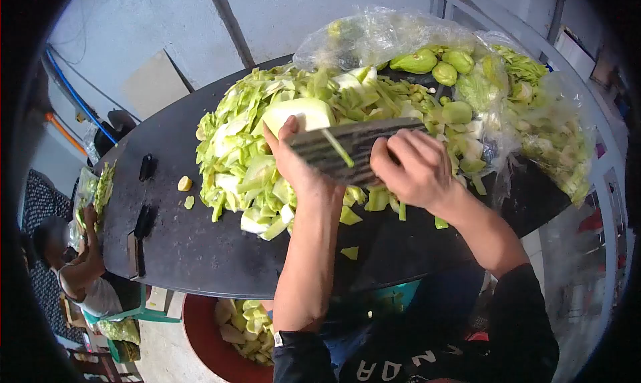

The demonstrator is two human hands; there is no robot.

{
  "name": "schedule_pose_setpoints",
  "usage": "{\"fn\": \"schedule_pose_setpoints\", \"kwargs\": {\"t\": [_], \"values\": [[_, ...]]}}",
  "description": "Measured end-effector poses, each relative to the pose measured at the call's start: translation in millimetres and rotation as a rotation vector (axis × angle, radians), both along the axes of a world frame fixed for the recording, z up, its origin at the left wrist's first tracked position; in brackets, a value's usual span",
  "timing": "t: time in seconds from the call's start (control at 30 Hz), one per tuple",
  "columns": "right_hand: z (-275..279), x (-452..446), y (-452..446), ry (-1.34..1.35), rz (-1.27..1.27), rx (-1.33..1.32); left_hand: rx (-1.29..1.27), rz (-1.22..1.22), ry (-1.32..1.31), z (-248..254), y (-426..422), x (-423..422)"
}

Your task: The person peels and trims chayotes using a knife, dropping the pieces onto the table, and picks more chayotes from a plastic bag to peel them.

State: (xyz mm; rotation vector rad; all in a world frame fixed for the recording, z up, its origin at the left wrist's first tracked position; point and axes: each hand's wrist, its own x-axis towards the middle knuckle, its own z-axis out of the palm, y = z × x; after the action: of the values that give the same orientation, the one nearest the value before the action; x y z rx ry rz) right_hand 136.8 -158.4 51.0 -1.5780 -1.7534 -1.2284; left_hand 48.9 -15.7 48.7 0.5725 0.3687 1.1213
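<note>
A person works a broad knife (314, 147) against a pale green vegetable (312, 113) over a dark oval table (214, 259).

The left hand (300, 164) is wrapped about the vegetable, which sits at ten o'clock from the blade, above the table; the right hand (417, 166) is curled into a fist around the knife's grip, its handle mostly hidden by the fingers, while a green sliver (338, 149) lies across the streaked, slightly blurred blade; behind them spreads a heap of cut pieces (230, 133), with whole green vegetables (414, 61) at one o'clock, a filled clear plastic bag (551, 136) at three, a red basin (200, 339) of pieces at seven and a seated co-worker (87, 276) at eight.
</note>
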Motion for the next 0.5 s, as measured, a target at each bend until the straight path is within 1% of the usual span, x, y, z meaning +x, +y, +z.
{"fn": "schedule_pose_setpoints", "kwargs": {"t": [0.03,0.1,0.23,0.37,0.5], "values": [[2,-4,0,-0.016,0.035,0.011,0.002,-0.001,-0.003,0,0,0],[-2,-6,1,-0.033,0.045,0.015,0.138,0.016,0.006,-4,0,-1],[-2,-5,4,-0.048,0.059,0.036,0.082,0.023,-0.009,-3,-2,1],[-2,-5,3,-0.064,0.065,0.032,0.111,-0.002,-0.035,-12,8,3],[0,-6,2,-0.057,0.068,0.017,0.105,0.014,-0.011,-7,0,1]]}}
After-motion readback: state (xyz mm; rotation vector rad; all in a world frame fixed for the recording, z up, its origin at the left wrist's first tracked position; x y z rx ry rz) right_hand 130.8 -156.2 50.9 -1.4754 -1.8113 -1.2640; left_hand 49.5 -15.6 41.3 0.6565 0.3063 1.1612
